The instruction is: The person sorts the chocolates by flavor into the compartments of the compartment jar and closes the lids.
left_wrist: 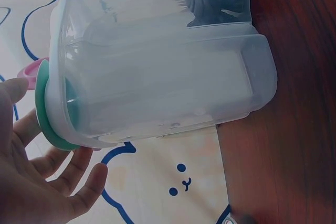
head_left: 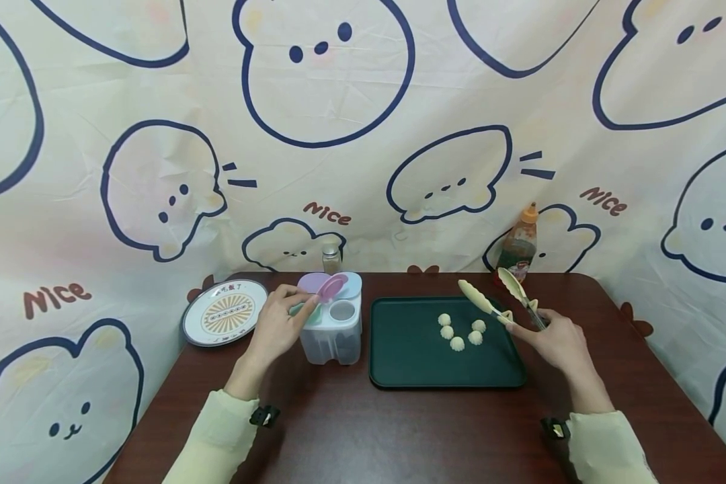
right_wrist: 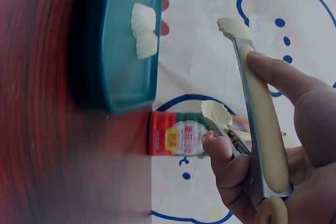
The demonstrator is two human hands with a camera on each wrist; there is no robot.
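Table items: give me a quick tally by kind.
Dumplings on green tray: 5
Trays: 1
Tongs: 1
Seasoning box: 1
Plates: 1
Sauce bottles: 1
Shaker jars: 1
Total: 11

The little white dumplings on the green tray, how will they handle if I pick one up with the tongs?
The dumplings look small and soft, so the tongs could probably dent them if squeezed hard. They seem light, sitting loose and apart on the flat tray, so a push would likely slide them. Their rounded shape may let one slip out.
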